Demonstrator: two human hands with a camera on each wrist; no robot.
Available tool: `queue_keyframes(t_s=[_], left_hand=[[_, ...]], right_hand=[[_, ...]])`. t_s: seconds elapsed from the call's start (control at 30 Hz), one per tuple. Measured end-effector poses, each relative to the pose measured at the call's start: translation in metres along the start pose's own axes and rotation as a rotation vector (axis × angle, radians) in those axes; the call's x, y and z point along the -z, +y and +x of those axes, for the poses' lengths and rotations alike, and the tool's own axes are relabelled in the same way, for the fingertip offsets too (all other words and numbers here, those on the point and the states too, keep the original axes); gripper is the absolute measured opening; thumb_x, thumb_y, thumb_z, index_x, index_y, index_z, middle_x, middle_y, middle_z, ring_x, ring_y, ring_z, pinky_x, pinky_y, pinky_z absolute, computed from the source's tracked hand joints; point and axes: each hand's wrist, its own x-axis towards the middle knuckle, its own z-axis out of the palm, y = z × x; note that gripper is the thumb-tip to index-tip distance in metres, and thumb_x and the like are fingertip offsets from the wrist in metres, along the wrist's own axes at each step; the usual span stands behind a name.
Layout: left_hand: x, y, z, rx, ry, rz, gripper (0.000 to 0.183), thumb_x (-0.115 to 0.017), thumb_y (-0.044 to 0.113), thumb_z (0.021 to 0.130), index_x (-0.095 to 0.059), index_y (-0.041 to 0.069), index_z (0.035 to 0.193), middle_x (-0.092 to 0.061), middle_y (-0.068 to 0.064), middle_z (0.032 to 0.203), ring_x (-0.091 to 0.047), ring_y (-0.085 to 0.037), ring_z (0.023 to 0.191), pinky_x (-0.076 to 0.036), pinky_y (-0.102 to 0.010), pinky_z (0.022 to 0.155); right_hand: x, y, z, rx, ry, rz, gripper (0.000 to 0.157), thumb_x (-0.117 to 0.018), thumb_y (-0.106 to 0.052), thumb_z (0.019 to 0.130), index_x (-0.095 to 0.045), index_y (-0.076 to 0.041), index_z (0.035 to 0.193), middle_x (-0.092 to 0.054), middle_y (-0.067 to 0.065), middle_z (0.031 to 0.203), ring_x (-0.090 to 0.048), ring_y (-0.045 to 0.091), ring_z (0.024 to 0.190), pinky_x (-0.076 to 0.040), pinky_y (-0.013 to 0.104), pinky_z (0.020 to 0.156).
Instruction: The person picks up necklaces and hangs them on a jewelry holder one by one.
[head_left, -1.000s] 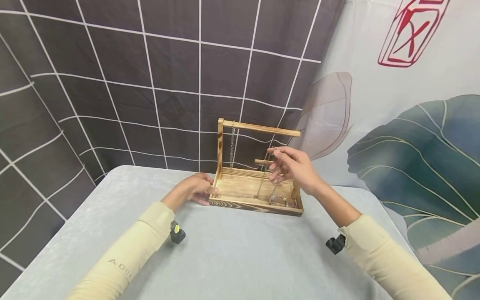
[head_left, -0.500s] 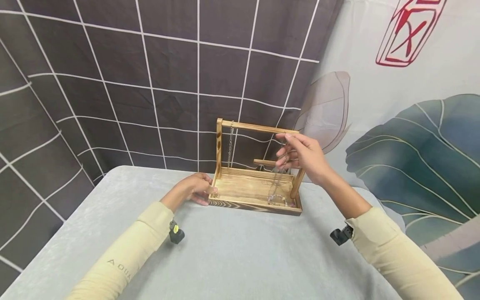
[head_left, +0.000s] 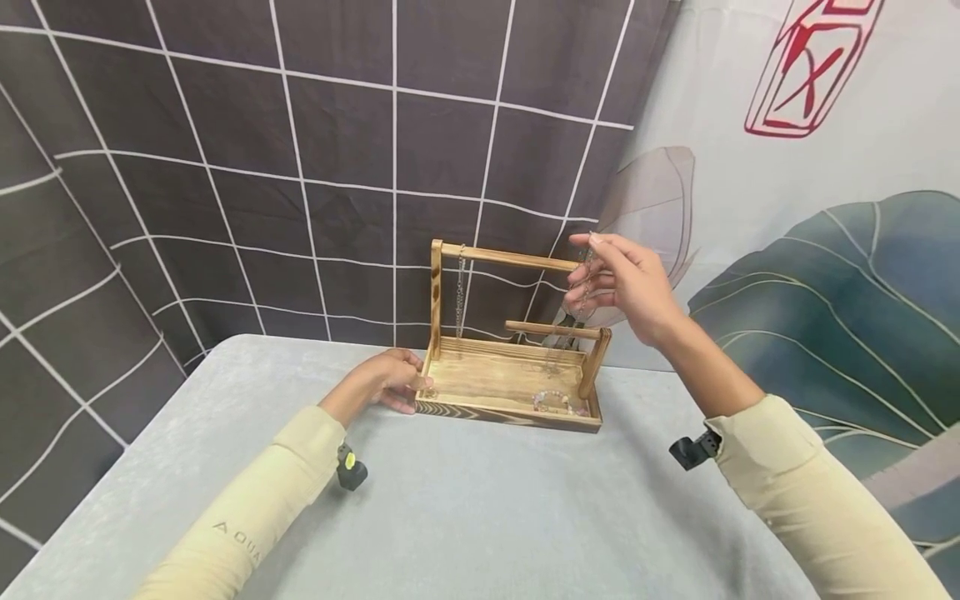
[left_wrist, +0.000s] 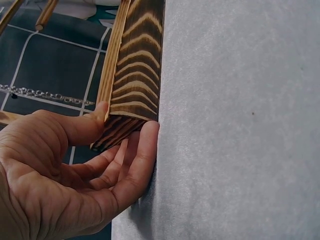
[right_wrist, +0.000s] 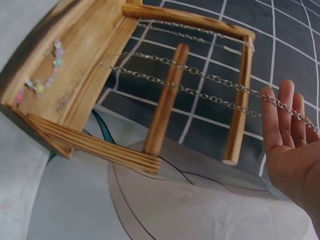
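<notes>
Through the head feed I made out dark capitals (head_left: 236,540) on the left sleeve (head_left: 247,500), something like "AQUA", the last ones too faint for me to settle. High on the white backdrop (head_left: 716,75) stood a red seal-like frame (head_left: 813,71), cut by the view's edge; inside, I read only an X-shaped sign (head_left: 808,83).

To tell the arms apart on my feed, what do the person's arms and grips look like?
Left sleeve: cream, with dark lettering; its black left camera has a yellow spot. Right sleeve: cream, no lettering visible, with a black right camera. Left grip and right grip: both ungloved.
</notes>
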Motion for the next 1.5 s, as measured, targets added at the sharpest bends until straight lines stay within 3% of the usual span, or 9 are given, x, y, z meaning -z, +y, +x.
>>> queue_keyframes(t_s=[0.33,0.93,1.23,1.5], left_hand=[[0.002,0.000,-0.004,-0.006,-0.011,0.002,0.045,-0.071,0.001,0.106,-0.050,-0.005,0.146,-0.067,-0.014,0.110,-0.076,-0.028,0.101,-0.076,-0.039,0.080],[0.000,-0.001,-0.001,0.001,-0.005,-0.010,0.044,-0.072,0.000,0.105,-0.051,-0.004,0.143,-0.067,-0.014,0.108,-0.075,-0.026,0.096,-0.076,-0.038,0.079],[0.000,0.000,-0.002,0.004,-0.006,-0.011,0.042,-0.071,-0.001,0.105,-0.051,-0.004,0.142,-0.067,-0.013,0.107,-0.074,-0.026,0.095,-0.076,-0.038,0.079],[-0.001,0.000,-0.001,0.007,-0.001,-0.011,0.045,-0.072,0.000,0.105,-0.050,-0.004,0.145,-0.066,-0.014,0.107,-0.073,-0.026,0.096,-0.076,-0.037,0.077]], right_hand=[[0.009,-0.021,0.011,0.039,0.037,0.047,0.051,-0.056,-0.035,0.119,-0.058,0.000,0.156,-0.078,0.003,0.089,-0.081,0.018,0.072,-0.076,0.039,0.073],[0.029,-0.043,0.034,0.103,0.131,0.026,0.049,-0.055,-0.032,0.120,-0.054,-0.006,0.162,-0.078,0.000,0.089,-0.079,0.014,0.071,-0.073,0.030,0.068],[0.036,-0.043,0.044,0.118,0.195,0.015,0.049,-0.055,-0.035,0.120,-0.056,-0.008,0.161,-0.073,0.001,0.104,-0.078,0.013,0.080,-0.072,0.028,0.068],[0.034,-0.030,0.047,0.093,0.177,-0.078,0.050,-0.052,-0.039,0.121,-0.056,-0.012,0.163,-0.070,0.002,0.115,-0.078,0.011,0.085,-0.071,0.025,0.070]])
